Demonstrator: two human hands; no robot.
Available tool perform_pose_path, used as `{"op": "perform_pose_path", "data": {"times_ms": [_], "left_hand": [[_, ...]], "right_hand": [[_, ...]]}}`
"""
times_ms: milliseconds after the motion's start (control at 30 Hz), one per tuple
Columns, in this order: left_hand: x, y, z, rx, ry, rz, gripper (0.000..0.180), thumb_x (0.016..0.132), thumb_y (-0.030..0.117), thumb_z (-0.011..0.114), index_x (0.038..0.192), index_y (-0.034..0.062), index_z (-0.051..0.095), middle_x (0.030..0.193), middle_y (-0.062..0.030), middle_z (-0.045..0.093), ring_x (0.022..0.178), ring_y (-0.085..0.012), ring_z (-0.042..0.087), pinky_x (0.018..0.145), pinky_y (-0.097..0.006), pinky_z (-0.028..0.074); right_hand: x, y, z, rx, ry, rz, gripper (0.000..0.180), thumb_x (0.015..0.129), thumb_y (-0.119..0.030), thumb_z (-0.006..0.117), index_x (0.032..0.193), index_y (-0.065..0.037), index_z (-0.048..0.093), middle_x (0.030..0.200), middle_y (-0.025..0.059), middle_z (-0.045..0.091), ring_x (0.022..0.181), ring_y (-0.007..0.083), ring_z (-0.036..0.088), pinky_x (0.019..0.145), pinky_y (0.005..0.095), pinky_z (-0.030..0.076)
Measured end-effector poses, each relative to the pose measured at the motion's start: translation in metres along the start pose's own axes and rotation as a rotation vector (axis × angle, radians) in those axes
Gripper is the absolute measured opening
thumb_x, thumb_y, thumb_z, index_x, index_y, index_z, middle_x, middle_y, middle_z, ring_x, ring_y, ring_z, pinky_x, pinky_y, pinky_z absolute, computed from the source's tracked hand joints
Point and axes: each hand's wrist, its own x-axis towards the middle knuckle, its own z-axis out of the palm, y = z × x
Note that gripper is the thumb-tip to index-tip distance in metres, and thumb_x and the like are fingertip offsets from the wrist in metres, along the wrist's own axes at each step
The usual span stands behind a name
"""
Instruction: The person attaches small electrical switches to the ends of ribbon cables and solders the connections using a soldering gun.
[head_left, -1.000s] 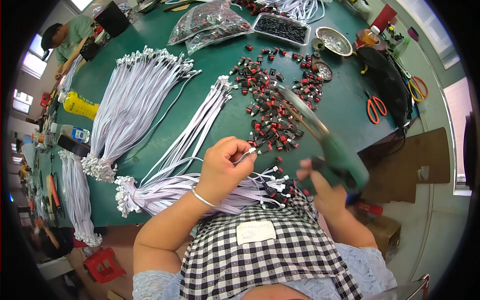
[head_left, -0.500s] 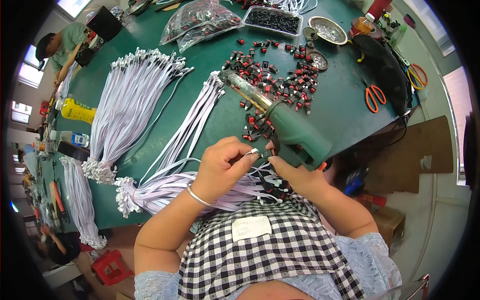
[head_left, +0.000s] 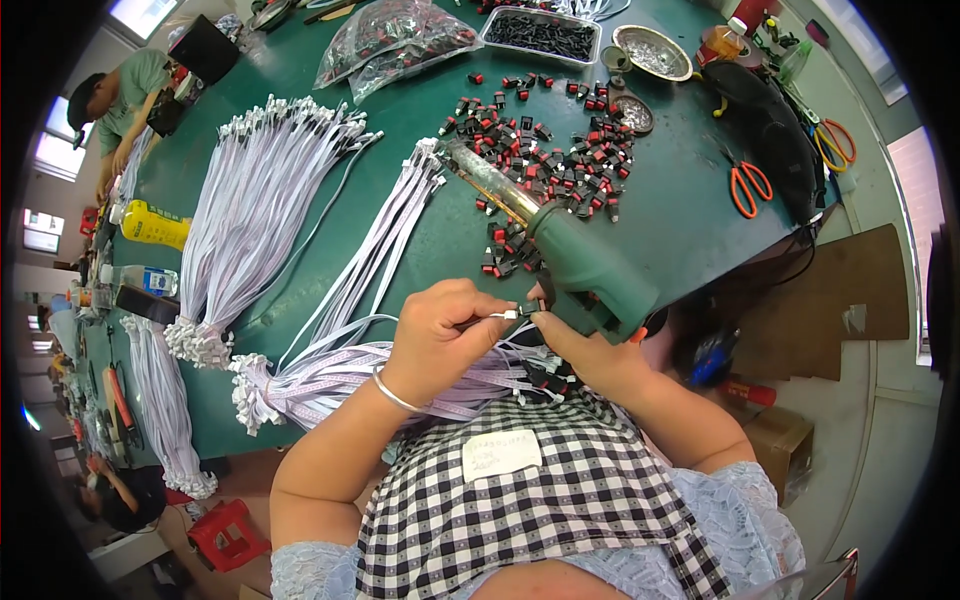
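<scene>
My left hand [head_left: 440, 330] pinches the end of a thin white cable, whose small white connector [head_left: 511, 314] pokes out past the fingertips. Right beside it, my right hand [head_left: 590, 352] grips a small black switch [head_left: 533, 307] between thumb and fingers. The two pieces meet or nearly touch; I cannot tell which. A green heat gun [head_left: 590, 262] lies just beyond my right hand, its metal nozzle pointing to the far left. Under my wrists a bundle of white flat cables [head_left: 340, 375] rests along the table's near edge, with black parts at its right end.
Loose red-and-black switches [head_left: 580, 165] are spread past the heat gun. Bundled white cables [head_left: 270, 210] lie to the left. Farther back are plastic bags [head_left: 400, 50], a tray of black parts [head_left: 542, 38] and a metal dish [head_left: 652, 52]. Orange-handled scissors [head_left: 748, 185] lie right. A person [head_left: 135, 90] sits far left.
The white connector has moved slightly right and down, closer to the switch, which has turned a little in my right hand. The heat gun and table items have not moved.
</scene>
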Motion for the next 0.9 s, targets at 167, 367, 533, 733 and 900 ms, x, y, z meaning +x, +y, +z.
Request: {"op": "perform_pose_path", "data": {"times_ms": [167,367,533,733,900], "left_hand": [[0.002,0.001,0.004,0.014,0.009,0.023,0.01,0.07,0.003,0.065,0.08,0.0032,0.066,0.056,-0.0058,0.052,0.05,-0.015,0.049,0.046,-0.026,0.037],[-0.006,-0.001,0.0,0.11,0.016,0.025,0.013,0.068,0.003,0.064,0.08,0.0052,0.067,0.056,-0.0061,0.051,0.049,-0.0165,0.049,0.045,-0.028,0.038],[-0.005,-0.009,0.006,0.284,-0.141,0.194,0.017,0.065,0.006,0.066,0.081,0.0097,0.067,0.058,-0.0044,0.048,0.052,-0.0183,0.049,0.047,-0.03,0.04],[-0.008,0.003,-0.003,0.386,-0.27,0.243,0.023,0.064,0.016,0.07,0.086,0.0098,0.068,0.068,-0.0031,0.052,0.067,-0.0212,0.048,0.06,-0.031,0.041],[-0.017,0.01,-0.01,0.377,-0.349,0.267,0.037,0.066,0.027,0.07,0.098,0.0077,0.064,0.084,-0.0057,0.056,0.08,-0.0235,0.049,0.072,-0.034,0.039]], "right_hand": [[-0.002,0.002,-0.002,0.086,-0.022,0.052,0.031,0.074,-0.001,0.064,0.102,-0.004,0.051,0.087,0.0003,0.058,0.077,0.0065,0.055,0.067,0.0222,0.046],[0.018,-0.033,-0.058,0.113,0.293,-0.185,0.046,0.082,-0.011,0.054,0.124,-0.005,0.035,0.111,0.0189,0.054,0.079,0.0219,0.062,0.068,0.0347,0.05],[0.042,-0.051,-0.122,-0.287,0.291,-0.487,0.04,0.078,-0.007,0.057,0.115,-0.005,0.042,0.09,0.0103,0.058,0.075,0.0148,0.057,0.065,0.0285,0.047],[0.079,-0.005,-0.113,-1.095,0.243,-0.676,0.043,0.06,0.0,0.066,0.1,-0.008,0.053,0.077,0.01,0.059,0.073,0.0253,0.057,0.068,0.0339,0.044],[0.094,0.003,-0.09,-1.306,0.199,-0.618,0.044,0.058,-0.005,0.069,0.099,-0.01,0.054,0.079,0.0094,0.059,0.075,0.0273,0.057,0.071,0.0355,0.04]]}}
